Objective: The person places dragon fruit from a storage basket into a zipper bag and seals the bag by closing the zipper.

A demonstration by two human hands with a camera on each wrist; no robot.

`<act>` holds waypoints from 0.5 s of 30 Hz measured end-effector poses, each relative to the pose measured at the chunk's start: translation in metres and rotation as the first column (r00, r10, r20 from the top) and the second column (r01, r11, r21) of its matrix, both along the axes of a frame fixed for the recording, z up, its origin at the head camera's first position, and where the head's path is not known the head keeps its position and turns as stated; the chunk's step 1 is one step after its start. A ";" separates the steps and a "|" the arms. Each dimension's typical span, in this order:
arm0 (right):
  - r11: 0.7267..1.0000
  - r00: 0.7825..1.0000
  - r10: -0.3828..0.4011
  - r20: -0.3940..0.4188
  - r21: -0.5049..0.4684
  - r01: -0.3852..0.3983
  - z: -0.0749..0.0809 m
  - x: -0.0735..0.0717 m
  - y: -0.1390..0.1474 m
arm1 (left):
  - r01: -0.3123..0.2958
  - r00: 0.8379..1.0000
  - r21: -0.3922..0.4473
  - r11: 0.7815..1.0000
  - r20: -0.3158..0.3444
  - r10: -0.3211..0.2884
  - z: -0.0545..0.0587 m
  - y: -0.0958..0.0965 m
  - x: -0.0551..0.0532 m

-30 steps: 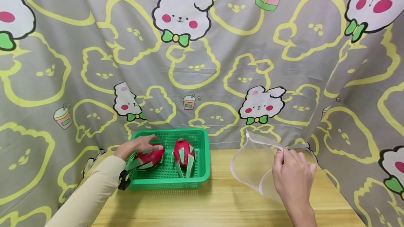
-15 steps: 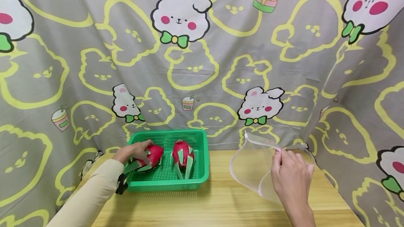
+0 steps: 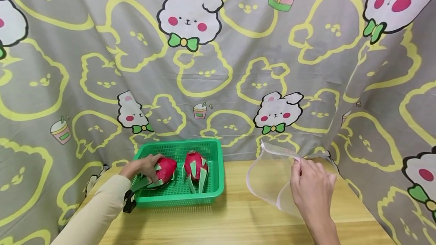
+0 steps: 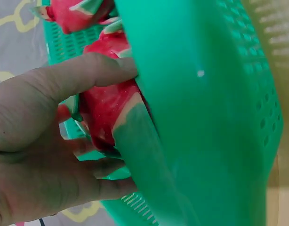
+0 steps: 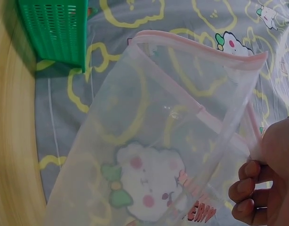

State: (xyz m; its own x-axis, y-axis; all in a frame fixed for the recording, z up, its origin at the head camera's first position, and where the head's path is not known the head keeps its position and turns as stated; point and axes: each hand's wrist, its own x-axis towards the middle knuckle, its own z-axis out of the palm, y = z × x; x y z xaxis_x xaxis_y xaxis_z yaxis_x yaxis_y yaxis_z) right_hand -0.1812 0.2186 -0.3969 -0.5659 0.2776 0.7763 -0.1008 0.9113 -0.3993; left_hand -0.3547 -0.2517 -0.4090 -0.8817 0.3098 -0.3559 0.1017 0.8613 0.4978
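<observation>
In the head view my left hand (image 3: 147, 167) reaches into a green perforated basket (image 3: 219, 188) and grips the left of two red dragon fruits, the gripped dragon fruit (image 3: 167, 170) having long green scales. The left wrist view has the thumb over one side of this dragon fruit (image 4: 101, 110) and the fingers around the other; part of it lies behind the basket wall (image 4: 196, 108). Beside it rests the other dragon fruit (image 3: 195, 166), untouched. My right hand (image 3: 314, 186) pinches the edge of a clear zip bag (image 3: 269, 179), whose mouth gapes in the right wrist view.
The basket stands on a wooden table (image 3: 238, 222), left of the bag. A grey patterned curtain (image 3: 235, 59) hangs behind and along both sides of the table. A slider (image 3: 262, 145) sits at the bag's upper left corner.
My left hand has moved down from above the left dragon fruit and closed around it at its left side. My right hand keeps holding the bag in nearly the same place.
</observation>
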 end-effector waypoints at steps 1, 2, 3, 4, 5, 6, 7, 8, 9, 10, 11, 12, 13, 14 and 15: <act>1.000 1.000 0.001 0.001 -0.001 -0.001 0.000 0.000 0.000 | 0.001 1.000 0.011 1.000 0.002 -0.001 -0.001 0.000 0.000; 1.000 1.000 0.003 0.003 -0.002 -0.003 0.000 0.000 0.000 | 0.001 1.000 0.013 1.000 0.004 -0.001 -0.001 0.001 0.000; 1.000 1.000 0.004 0.006 -0.003 -0.004 0.000 0.000 -0.001 | -0.006 1.000 0.015 1.000 0.007 0.006 -0.002 0.001 0.000; 1.000 1.000 0.006 0.007 -0.005 -0.006 0.000 0.000 -0.001 | -0.017 1.000 0.012 1.000 0.014 0.017 -0.003 0.001 0.000; 1.000 1.000 0.008 0.008 -0.007 -0.008 0.000 0.000 -0.001 | -0.029 0.999 0.006 1.000 0.022 0.029 -0.003 0.000 0.000; 1.000 1.000 0.008 0.010 -0.008 -0.008 0.000 0.000 -0.001 | -0.038 0.999 0.007 0.999 0.038 0.037 -0.003 -0.001 -0.001; 1.000 1.000 0.008 0.009 -0.010 -0.008 0.000 0.000 -0.001 | -0.045 0.997 0.013 0.999 0.060 0.044 -0.004 -0.002 -0.002; 1.000 1.000 0.009 0.008 -0.010 -0.009 0.000 0.000 -0.001 | -0.048 0.995 0.020 0.999 0.083 0.046 -0.004 -0.003 -0.002; 1.000 1.000 0.010 0.007 -0.011 -0.009 0.001 0.000 -0.002 | -0.040 0.994 0.032 0.999 0.104 0.037 -0.004 -0.005 -0.003; 1.000 1.000 0.010 0.006 -0.012 -0.010 0.001 0.000 -0.002 | -0.030 0.992 0.045 0.999 0.123 0.025 -0.005 -0.006 -0.004; 1.000 1.000 0.011 0.006 -0.011 -0.010 0.001 0.000 -0.002 | -0.024 0.990 0.058 0.998 0.138 0.015 -0.005 -0.008 -0.005; 1.000 1.000 0.011 0.008 -0.011 -0.011 0.001 0.000 -0.002 | -0.018 0.989 0.070 0.997 0.147 0.008 -0.005 -0.009 -0.005; 1.000 1.000 0.013 0.009 -0.010 -0.013 0.001 0.000 -0.002 | -0.020 0.988 0.078 0.997 0.153 0.008 -0.005 -0.010 -0.005; 1.000 1.000 0.015 0.012 -0.009 -0.015 0.001 0.000 -0.002 | -0.015 0.990 0.077 0.997 0.143 0.004 -0.005 -0.011 -0.004; 1.000 1.000 0.016 0.014 -0.010 -0.016 0.001 0.000 -0.002 | -0.022 0.991 0.073 0.997 0.135 0.012 -0.005 -0.012 -0.003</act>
State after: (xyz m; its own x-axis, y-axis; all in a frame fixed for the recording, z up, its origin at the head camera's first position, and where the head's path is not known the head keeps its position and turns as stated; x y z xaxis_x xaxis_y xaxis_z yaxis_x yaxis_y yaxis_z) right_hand -0.1814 0.2164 -0.3958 -0.5814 0.2759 0.7654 -0.1095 0.9057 -0.4096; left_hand -0.3577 -0.2640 -0.4137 -0.8327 0.3249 -0.4484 0.0147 0.8224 0.5686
